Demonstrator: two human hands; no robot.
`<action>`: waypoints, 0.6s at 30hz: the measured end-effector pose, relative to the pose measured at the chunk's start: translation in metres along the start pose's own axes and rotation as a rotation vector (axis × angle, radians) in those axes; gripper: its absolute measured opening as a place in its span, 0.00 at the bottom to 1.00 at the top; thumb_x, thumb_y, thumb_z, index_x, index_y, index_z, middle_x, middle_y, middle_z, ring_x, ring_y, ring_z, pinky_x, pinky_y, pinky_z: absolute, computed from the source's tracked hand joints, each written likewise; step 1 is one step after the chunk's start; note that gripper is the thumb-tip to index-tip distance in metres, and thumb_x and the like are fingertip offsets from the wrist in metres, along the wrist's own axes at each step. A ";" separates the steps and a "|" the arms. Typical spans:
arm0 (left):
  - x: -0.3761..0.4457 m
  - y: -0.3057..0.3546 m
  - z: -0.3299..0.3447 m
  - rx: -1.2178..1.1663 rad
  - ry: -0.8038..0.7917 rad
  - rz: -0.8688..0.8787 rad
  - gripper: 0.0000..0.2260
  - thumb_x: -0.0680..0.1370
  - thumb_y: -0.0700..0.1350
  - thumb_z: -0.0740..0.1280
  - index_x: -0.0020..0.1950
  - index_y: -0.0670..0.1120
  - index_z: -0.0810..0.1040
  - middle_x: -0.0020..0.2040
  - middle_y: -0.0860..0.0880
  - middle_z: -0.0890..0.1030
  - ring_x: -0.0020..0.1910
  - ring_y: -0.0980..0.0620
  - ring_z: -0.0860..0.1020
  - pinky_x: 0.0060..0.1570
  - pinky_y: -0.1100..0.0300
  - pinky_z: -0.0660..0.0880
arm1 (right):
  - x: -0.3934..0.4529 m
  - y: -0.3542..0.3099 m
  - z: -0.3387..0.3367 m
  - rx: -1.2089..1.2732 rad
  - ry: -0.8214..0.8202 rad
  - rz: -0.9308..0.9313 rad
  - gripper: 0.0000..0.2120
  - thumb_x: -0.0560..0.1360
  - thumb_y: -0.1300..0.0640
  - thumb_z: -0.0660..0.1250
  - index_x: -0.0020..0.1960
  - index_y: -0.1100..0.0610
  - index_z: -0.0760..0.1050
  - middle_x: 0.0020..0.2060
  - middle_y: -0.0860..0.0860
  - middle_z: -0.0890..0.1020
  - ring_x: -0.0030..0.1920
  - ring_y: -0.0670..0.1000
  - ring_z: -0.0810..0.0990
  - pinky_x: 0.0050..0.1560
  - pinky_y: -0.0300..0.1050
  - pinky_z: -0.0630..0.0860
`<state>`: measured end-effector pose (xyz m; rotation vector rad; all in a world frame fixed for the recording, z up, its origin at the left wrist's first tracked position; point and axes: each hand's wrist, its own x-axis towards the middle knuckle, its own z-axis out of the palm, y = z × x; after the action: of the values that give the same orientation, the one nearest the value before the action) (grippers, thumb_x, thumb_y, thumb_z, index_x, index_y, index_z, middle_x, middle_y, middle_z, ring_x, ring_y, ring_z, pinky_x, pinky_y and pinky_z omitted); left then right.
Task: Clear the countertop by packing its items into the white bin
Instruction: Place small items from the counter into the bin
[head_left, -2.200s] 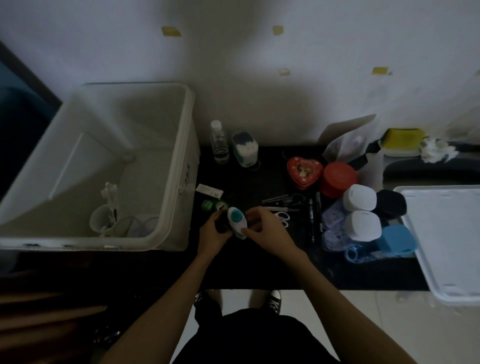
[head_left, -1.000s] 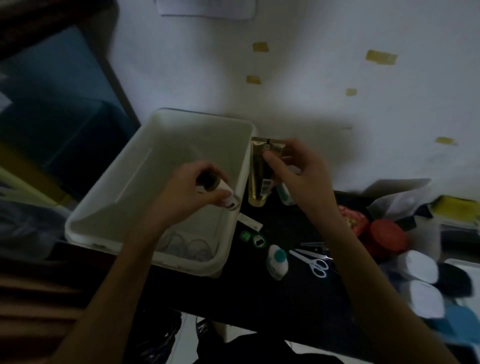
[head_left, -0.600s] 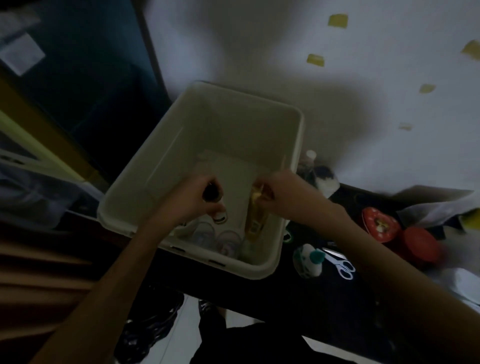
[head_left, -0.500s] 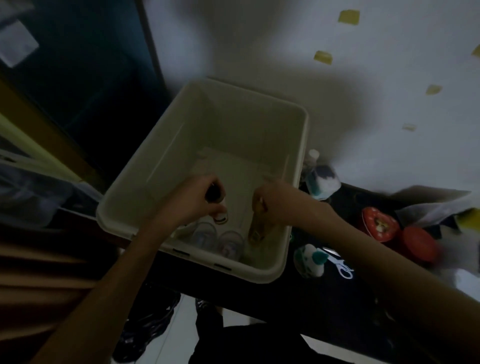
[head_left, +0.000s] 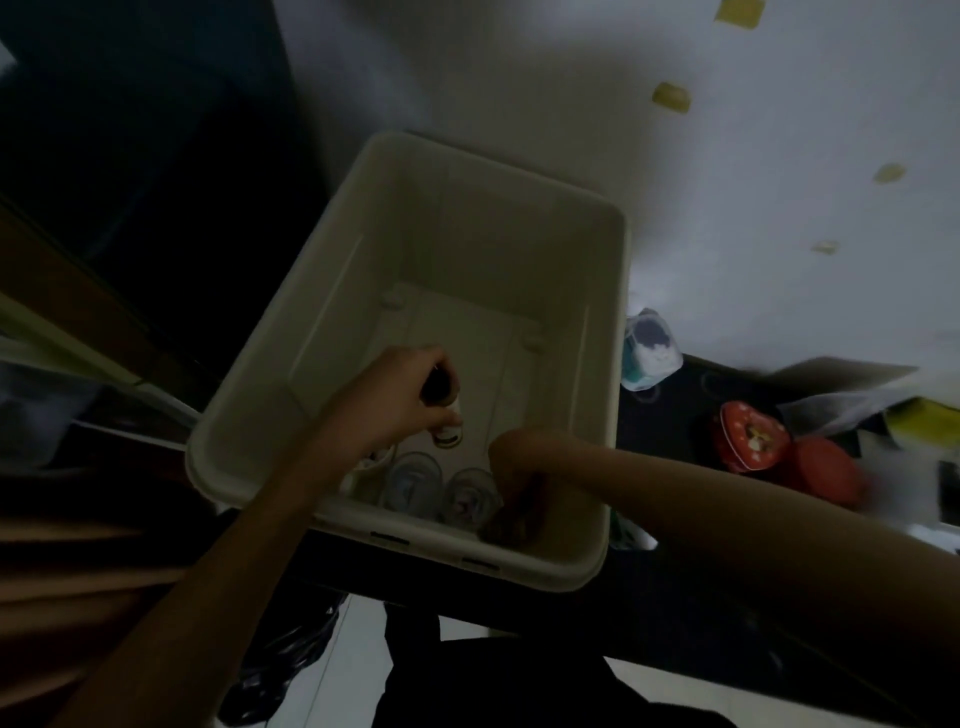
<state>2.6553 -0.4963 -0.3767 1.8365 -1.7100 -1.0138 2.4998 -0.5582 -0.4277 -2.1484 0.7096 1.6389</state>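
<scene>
The white bin (head_left: 618, 364) stands at the left end of the black countertop (head_left: 675, 587). My left hand (head_left: 395, 400) hovers inside the bin, shut on a small dark bottle (head_left: 447, 423) with a pale base pointing down. My right hand (head_left: 519, 462) reaches deep into the bin's near right corner, bent downward at the wrist and closed on a gold tube (head_left: 504, 527) that stands low in the shadow. Two clear glasses (head_left: 415, 480) sit on the bin floor by the near wall, between my hands.
To the right of the bin stand a cotton-swab jar (head_left: 649, 353), a red heart-shaped tin (head_left: 753, 436) and a round red container (head_left: 826, 475). A yellow sponge (head_left: 930, 421) lies at the far right. The white wall is behind; dark furniture is to the left.
Both hands carried items from the countertop into the bin. Over the last half second my right hand sank lower into the near right corner with the gold tube; my left hand barely moved.
</scene>
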 end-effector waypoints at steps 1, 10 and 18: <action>0.001 -0.001 0.000 0.003 -0.003 -0.002 0.15 0.68 0.43 0.79 0.51 0.45 0.79 0.46 0.51 0.81 0.46 0.55 0.79 0.40 0.70 0.71 | 0.003 -0.002 0.001 -0.002 -0.032 0.011 0.14 0.78 0.49 0.67 0.43 0.60 0.79 0.35 0.52 0.75 0.36 0.51 0.74 0.49 0.45 0.71; 0.008 -0.008 0.002 0.036 -0.025 0.028 0.15 0.68 0.44 0.79 0.50 0.46 0.79 0.45 0.52 0.80 0.46 0.56 0.78 0.39 0.70 0.69 | 0.007 -0.007 0.004 -0.123 0.010 -0.003 0.15 0.80 0.51 0.66 0.39 0.61 0.76 0.31 0.50 0.69 0.31 0.51 0.69 0.46 0.44 0.66; 0.013 -0.017 0.005 0.056 -0.029 0.047 0.14 0.68 0.44 0.78 0.50 0.47 0.79 0.45 0.51 0.81 0.46 0.54 0.79 0.44 0.62 0.75 | -0.009 0.000 -0.009 0.043 -0.025 0.053 0.16 0.79 0.48 0.66 0.49 0.63 0.79 0.37 0.52 0.74 0.40 0.52 0.74 0.51 0.45 0.68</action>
<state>2.6619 -0.5058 -0.3952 1.8150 -1.8068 -0.9874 2.5048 -0.5617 -0.4165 -2.0925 0.7930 1.6592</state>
